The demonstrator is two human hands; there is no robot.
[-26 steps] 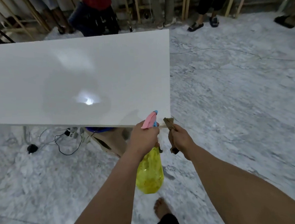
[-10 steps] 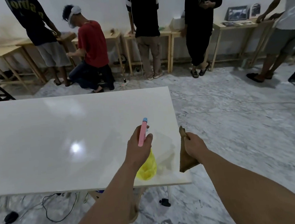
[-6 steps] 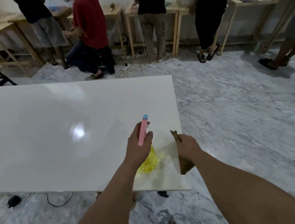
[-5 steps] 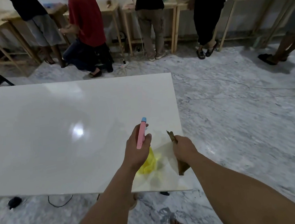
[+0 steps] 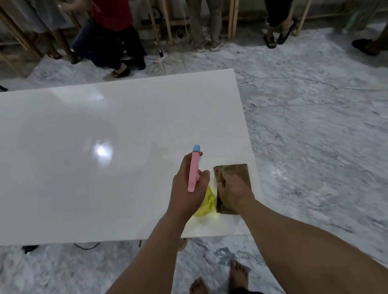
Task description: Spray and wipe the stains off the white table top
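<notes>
While the left hand (image 5: 189, 189) grips a yellow spray bottle (image 5: 206, 202) with its pink trigger head (image 5: 193, 170) aimed toward 12 o'clock, the right hand (image 5: 235, 192) presses flat on a brown cloth (image 5: 236, 170) at the white table (image 5: 95, 143) top's 4 o'clock corner.

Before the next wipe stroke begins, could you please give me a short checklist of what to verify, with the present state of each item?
1. Cloth lying flat on the table top: ok, near its right front corner.
2. Right hand on the cloth: ok, it presses down on it.
3. Spray bottle secure: ok, the left hand grips it upright above the table.
4. Nozzle pointing away from the person over the table: ok.
5. Stains located: cannot tell, the glossy surface shows only glare.
6. Surface wetted by spray: cannot tell.
</notes>
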